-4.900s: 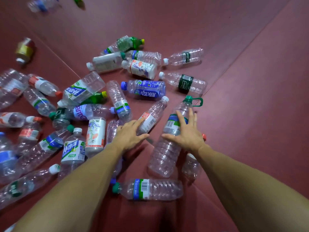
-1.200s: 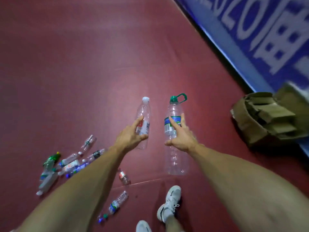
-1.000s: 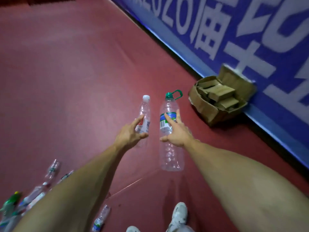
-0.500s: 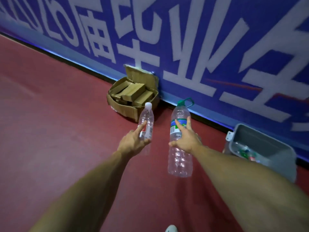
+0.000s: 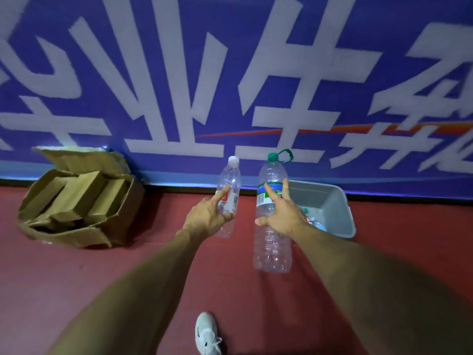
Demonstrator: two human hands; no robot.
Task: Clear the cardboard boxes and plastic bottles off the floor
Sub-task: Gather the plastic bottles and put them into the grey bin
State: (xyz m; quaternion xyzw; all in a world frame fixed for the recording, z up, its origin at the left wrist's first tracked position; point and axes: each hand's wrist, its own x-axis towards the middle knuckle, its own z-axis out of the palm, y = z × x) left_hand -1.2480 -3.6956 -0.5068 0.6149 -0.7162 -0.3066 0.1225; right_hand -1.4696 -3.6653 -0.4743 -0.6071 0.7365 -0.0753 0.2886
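Note:
My left hand grips a small clear bottle with a white cap and a red label, held upright in the air. My right hand holds a large clear bottle with a blue label and a green cap with a loop handle. Just behind the right hand, a grey plastic bin stands on the red floor against the wall, with a few bottles visible inside it. At the left an open cardboard box filled with smaller cardboard boxes sits against the wall.
A blue banner wall with large white characters runs across the far side. The red floor stretches between me and the wall. My white shoe shows at the bottom edge.
I have turned and walked from the bottle pile toward the wall, carrying both bottles. The cardboard box has shifted left in view and the grey bin now lies right behind my right hand.

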